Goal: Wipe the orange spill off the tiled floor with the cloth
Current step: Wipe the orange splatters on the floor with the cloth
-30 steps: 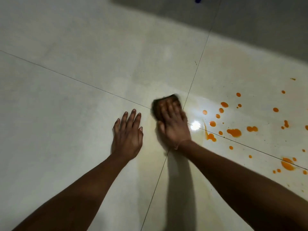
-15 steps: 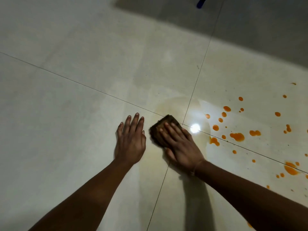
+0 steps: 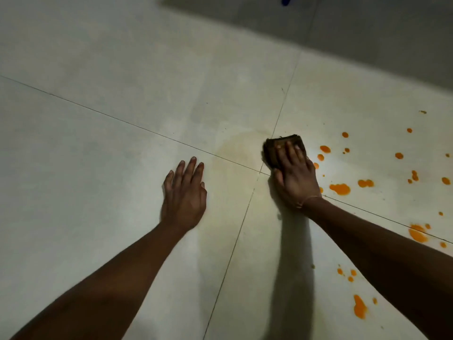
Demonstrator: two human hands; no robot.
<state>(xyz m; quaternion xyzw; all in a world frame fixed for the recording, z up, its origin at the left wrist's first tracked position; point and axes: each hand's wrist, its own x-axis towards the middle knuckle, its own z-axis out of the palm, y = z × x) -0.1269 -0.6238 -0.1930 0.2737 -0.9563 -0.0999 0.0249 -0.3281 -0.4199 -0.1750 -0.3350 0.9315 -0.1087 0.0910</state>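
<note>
Head view: two bare hands are on the tiled floor [image 3: 98, 143]. The left hand [image 3: 185, 197], at 8 o'clock of centre, lies flat with its fingers straight, grip released, holding nothing. The right hand [image 3: 295, 177], at 3 o'clock, presses straight fingers onto the one dark cloth [image 3: 269, 153], grip released, not clenched round it. The cloth sits where two grout lines [image 3: 147, 130] cross. The orange spill [image 3: 340, 188], roughly two dozen separate spots, spreads from the cloth's 3 to 5 o'clock. One pale smear [image 3: 232, 153] lies at its 9 o'clock. One blue object [image 3: 285, 0] shows at 12 o'clock.
</note>
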